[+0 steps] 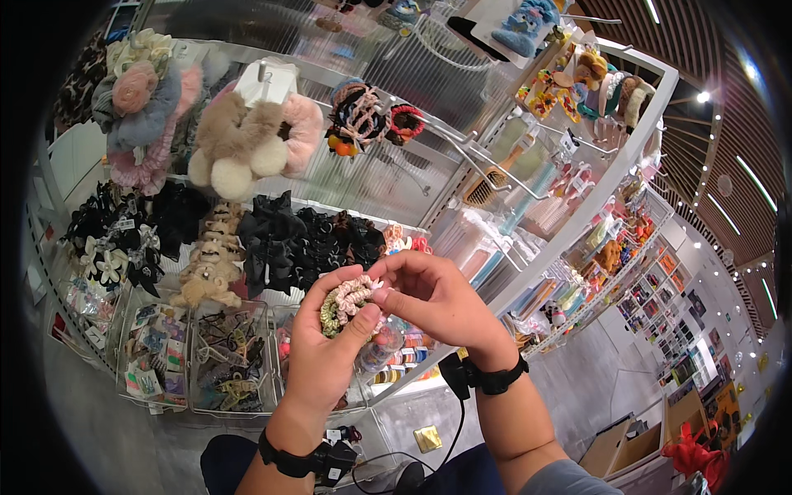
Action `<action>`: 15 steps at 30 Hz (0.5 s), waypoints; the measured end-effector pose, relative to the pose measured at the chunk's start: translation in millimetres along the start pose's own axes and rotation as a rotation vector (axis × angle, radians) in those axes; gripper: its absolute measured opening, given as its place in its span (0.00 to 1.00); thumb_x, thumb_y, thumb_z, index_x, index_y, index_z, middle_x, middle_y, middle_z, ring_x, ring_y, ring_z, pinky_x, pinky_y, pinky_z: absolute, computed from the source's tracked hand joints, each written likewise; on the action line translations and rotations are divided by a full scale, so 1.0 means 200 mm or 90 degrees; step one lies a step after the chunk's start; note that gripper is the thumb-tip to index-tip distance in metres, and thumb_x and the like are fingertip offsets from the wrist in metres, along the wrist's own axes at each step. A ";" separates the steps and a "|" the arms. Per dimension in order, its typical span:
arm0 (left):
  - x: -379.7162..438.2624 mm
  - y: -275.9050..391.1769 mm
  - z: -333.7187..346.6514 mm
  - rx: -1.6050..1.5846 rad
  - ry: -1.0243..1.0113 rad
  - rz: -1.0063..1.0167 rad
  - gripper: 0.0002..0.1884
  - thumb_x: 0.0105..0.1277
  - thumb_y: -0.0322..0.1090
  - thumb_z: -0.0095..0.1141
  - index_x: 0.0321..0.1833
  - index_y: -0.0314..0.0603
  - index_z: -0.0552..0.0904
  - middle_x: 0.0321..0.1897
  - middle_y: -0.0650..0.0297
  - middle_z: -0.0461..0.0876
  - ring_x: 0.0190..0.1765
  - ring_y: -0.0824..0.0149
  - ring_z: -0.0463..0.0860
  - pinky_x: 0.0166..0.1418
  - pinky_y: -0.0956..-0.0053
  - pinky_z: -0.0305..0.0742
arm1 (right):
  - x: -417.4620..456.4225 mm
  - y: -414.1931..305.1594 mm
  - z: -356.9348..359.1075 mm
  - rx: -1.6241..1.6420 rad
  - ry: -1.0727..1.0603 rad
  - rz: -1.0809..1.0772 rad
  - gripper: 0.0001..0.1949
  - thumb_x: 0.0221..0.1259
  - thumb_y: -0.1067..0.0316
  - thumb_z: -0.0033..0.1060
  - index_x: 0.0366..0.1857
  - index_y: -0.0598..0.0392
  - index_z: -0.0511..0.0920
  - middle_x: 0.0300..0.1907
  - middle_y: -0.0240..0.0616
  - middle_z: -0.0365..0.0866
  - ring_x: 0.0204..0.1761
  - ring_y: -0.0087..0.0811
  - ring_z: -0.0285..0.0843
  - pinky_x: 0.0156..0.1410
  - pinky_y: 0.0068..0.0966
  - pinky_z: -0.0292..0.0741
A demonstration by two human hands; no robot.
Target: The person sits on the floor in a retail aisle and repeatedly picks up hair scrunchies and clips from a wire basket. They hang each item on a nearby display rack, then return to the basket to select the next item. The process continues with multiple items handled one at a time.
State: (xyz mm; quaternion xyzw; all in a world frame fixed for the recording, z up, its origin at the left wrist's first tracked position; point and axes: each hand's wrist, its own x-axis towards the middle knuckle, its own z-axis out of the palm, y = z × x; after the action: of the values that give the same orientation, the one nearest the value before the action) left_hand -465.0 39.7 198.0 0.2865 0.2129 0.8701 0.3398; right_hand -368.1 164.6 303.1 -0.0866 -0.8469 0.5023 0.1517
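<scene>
Several braided hair ties [354, 298], pink and green, are bunched together in front of the rack. My left hand [328, 331] wraps around the bunch, thumb across its front. From the right, my right hand [427, 297] pinches the bunch's edge between thumb and index finger, where a small white bit shows. The far side of the bunch is hidden by my fingers. Behind the hands lie black hair scrunchies [281, 238] on the shelf. Below them stands a clear tub [382, 352] with colourful contents.
Fluffy scrunchies [238, 136] hang from hooks at the upper left. Bare metal hooks [470, 151] stick out right of the dark hair ties [359, 111]. Wire baskets [232, 408] of hair clips stand low at the left. A black cable [458, 433] hangs from my right wrist. Cardboard boxes [631, 445] lie at the lower right.
</scene>
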 end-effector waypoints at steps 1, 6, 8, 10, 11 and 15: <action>0.00 0.00 0.00 0.024 -0.008 0.015 0.23 0.75 0.27 0.65 0.71 0.40 0.76 0.55 0.61 0.85 0.50 0.71 0.86 0.45 0.74 0.85 | 0.00 0.00 0.00 0.048 -0.001 0.013 0.15 0.72 0.70 0.70 0.58 0.59 0.81 0.39 0.26 0.83 0.41 0.16 0.82 0.48 0.19 0.79; -0.01 0.04 0.05 0.090 -0.029 0.022 0.21 0.73 0.26 0.67 0.67 0.38 0.78 0.53 0.62 0.85 0.46 0.76 0.85 0.40 0.80 0.85 | -0.01 0.03 -0.04 0.106 -0.066 0.026 0.15 0.72 0.74 0.67 0.59 0.59 0.80 0.42 0.29 0.85 0.44 0.18 0.83 0.50 0.20 0.80; -0.01 0.02 0.04 0.129 -0.051 -0.010 0.20 0.73 0.27 0.69 0.65 0.38 0.79 0.52 0.62 0.86 0.44 0.76 0.84 0.37 0.81 0.83 | -0.04 0.05 -0.09 0.091 -0.104 0.050 0.14 0.73 0.74 0.67 0.58 0.59 0.80 0.43 0.29 0.85 0.44 0.18 0.84 0.51 0.21 0.81; -0.02 0.01 0.05 0.125 -0.041 -0.022 0.17 0.71 0.28 0.71 0.60 0.39 0.81 0.48 0.63 0.86 0.42 0.77 0.84 0.33 0.82 0.81 | -0.06 0.04 -0.06 0.125 -0.034 0.007 0.13 0.74 0.73 0.66 0.58 0.59 0.81 0.42 0.29 0.86 0.44 0.19 0.84 0.51 0.22 0.81; -0.02 0.01 0.05 0.101 -0.030 -0.035 0.17 0.72 0.28 0.71 0.60 0.39 0.81 0.47 0.64 0.86 0.41 0.77 0.84 0.33 0.82 0.81 | -0.07 0.04 -0.05 0.141 0.001 -0.014 0.12 0.75 0.72 0.66 0.58 0.59 0.81 0.41 0.29 0.86 0.43 0.19 0.84 0.50 0.22 0.81; -0.03 -0.01 0.05 0.029 -0.003 -0.067 0.15 0.73 0.31 0.70 0.59 0.42 0.80 0.45 0.63 0.86 0.40 0.74 0.85 0.31 0.79 0.78 | -0.07 0.05 -0.10 0.172 0.098 -0.078 0.15 0.77 0.70 0.64 0.62 0.61 0.81 0.44 0.33 0.88 0.46 0.21 0.85 0.51 0.22 0.81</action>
State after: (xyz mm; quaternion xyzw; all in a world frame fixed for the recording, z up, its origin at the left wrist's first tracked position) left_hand -454.6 38.9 202.1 0.2848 0.2467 0.8452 0.3791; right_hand -348.4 181.1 301.1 -0.0518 -0.7614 0.5931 0.2565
